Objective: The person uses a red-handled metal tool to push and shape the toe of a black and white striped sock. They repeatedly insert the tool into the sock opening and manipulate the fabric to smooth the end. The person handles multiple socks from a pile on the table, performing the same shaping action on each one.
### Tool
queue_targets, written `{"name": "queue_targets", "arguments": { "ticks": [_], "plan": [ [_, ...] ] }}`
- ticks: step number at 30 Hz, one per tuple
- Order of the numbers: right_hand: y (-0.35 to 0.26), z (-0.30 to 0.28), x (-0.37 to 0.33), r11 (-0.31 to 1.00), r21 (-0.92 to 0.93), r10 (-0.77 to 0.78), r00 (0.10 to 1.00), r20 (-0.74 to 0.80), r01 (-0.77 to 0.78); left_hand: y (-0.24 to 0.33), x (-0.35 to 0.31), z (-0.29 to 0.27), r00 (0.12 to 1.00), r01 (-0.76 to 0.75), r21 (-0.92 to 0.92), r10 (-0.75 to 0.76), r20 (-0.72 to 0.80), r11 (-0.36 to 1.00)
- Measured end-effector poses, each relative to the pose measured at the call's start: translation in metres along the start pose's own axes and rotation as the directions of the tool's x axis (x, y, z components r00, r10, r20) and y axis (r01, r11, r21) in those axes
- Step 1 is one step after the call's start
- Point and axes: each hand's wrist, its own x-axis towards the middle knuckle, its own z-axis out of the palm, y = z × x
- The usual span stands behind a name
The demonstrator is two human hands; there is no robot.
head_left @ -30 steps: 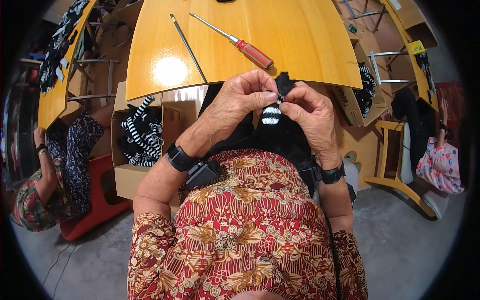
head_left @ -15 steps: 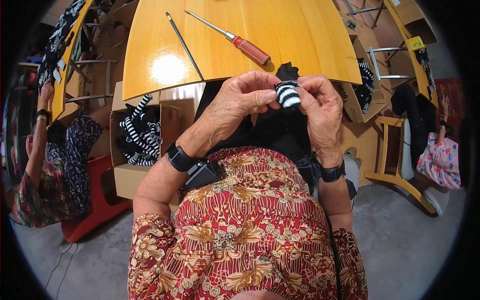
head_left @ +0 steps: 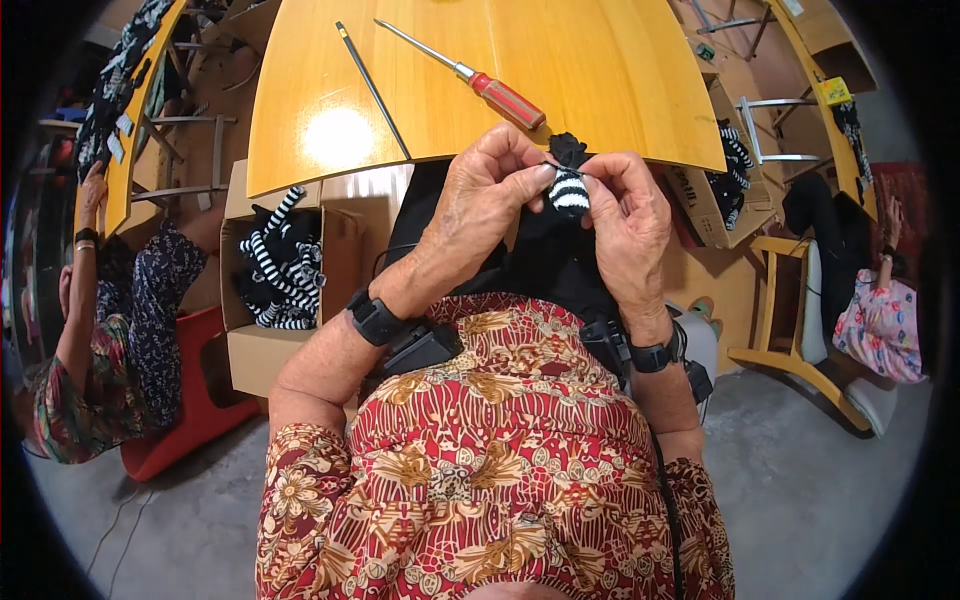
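Note:
A small knitted piece point(head_left: 570, 194) with black and white stripes hangs between my hands, just off the table's near edge. Its dark, ragged upper part reaches up against that edge. Thumb and fingers of my left hand point(head_left: 478, 205) are closed on the left side of its dark band. My right hand point(head_left: 634, 222) pinches the same band from the right, and a little space separates the two sets of fingertips. Beyond them on the tabletop lies a screwdriver point(head_left: 507, 101) with a red handle. Left of it rests a thin black rod point(head_left: 372, 88).
The yellow wooden table point(head_left: 620, 70) spans the front. An open cardboard box point(head_left: 262, 358) of striped knits point(head_left: 290, 265) stands at left; another box point(head_left: 708, 205) stands at right. People sit at both sides, one by a red chair point(head_left: 190, 400), one near a wooden chair point(head_left: 800, 362).
Both hands have shifted slightly, and my fingertips now pinch the knitted piece along its dark band. Its striped part hangs lower, below the fingers.

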Motion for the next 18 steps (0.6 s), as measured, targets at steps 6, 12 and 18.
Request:
{"name": "queue_targets", "arguments": {
  "ticks": [6, 12, 18],
  "plan": [
    [0.010, -0.008, 0.005, 0.992, 0.061, 0.103, 0.991, 0.084, -0.109, -0.009, 0.001, -0.007, 0.978, 0.191, -0.267, -0.161, 0.133, 0.945],
    [0.016, -0.008, 0.004, 0.972, 0.211, 0.091, 0.994, 0.067, -0.103, 0.006, -0.008, 0.000, 0.931, 0.267, -0.300, -0.166, 0.324, 0.916],
    [0.020, -0.017, 0.003, 0.840, 0.404, 0.242, 0.916, 0.319, -0.363, 0.000, -0.004, -0.011, 0.973, 0.203, -0.231, -0.169, 0.159, 0.952]
  ]
}}
